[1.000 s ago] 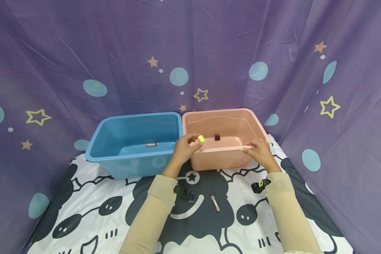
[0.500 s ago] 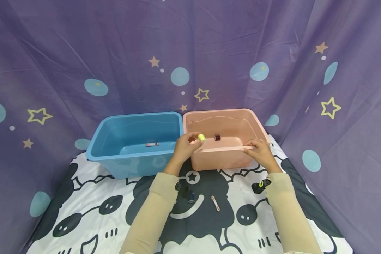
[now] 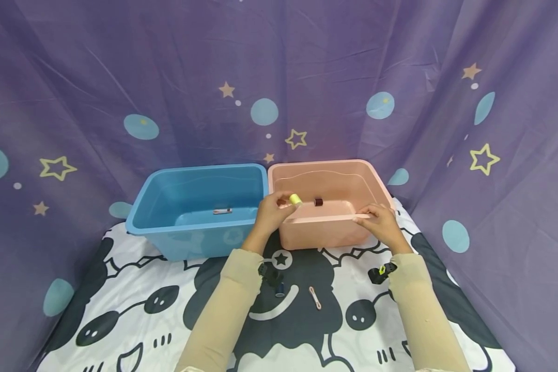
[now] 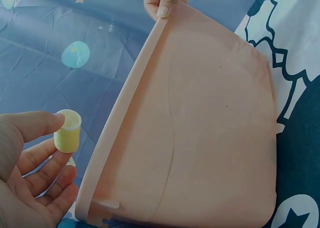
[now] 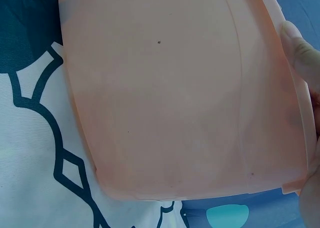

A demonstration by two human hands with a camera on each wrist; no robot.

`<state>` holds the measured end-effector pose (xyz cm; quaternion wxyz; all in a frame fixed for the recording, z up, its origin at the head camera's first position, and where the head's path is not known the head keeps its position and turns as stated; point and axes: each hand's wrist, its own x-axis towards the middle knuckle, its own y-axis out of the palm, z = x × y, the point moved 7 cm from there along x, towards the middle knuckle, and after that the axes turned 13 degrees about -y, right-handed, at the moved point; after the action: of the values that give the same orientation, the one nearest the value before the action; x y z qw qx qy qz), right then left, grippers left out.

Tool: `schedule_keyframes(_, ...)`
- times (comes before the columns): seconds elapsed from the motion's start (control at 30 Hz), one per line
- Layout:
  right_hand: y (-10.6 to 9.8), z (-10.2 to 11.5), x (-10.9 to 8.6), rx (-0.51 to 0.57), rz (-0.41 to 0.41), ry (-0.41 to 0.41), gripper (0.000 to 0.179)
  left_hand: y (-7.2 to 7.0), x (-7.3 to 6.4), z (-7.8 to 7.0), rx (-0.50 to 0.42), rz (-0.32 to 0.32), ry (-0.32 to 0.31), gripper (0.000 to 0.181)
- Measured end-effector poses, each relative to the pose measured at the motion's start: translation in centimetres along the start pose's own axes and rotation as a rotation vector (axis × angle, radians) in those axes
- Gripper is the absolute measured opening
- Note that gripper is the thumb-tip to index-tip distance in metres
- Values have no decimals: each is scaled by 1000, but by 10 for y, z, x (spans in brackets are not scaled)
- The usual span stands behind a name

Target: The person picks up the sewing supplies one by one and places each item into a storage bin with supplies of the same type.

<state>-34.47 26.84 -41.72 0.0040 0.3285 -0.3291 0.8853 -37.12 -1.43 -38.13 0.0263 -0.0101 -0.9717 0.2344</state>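
Yellow spool (image 3: 295, 200) sits at the fingertips of the left hand (image 3: 270, 211), pinched between thumb and fingers, the remaining fingers only loosely bent. It is just above the near rim of the pink bin (image 3: 325, 235), not yet set down. Right of the left hand, inside that bin, a maroon spool (image 3: 318, 202) lies on the floor; left of the hand, in the blue bin (image 3: 190, 243), lies a small pale bundle (image 3: 222, 211). So the work looks part done: two things already in bins, one in hand. Apparently left over, nearer the person than either hand, are a dark blue spool (image 3: 280, 290) and a pale pink bundle (image 3: 315, 298) on the cloth (image 3: 362, 351). The right hand (image 3: 380, 221) grips the pink bin's near rim, fingers curled over it.

Only the head view shows inside both bins. The left wrist view alone makes plain the thumb on the spool's whitish end; the right wrist view lacks the spool but shows that thumb against the rim's outer side.
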Motion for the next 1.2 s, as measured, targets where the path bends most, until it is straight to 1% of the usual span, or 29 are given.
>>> schedule_keyframes(0.2,1,0,-1,3,1,-2,13,1,3,1,15,-4,-20,37)
schedule_keyframes(0.47,1,-2,-1,2,4,8,13,1,4,-1,26,-18,-25,36)
schedule_keyframes(0.67,0,-1,-1,1,-3,-2,13,2,4,-1,24,-14,-19,36)
schedule_keyframes(0.97,0,-1,-2,-6,0,1,13,2,3,-2,1,3,14,38)
schedule_keyframes(1.2,0,0,-1,23,13,10,14,1,1,0,-13,17,23,38)
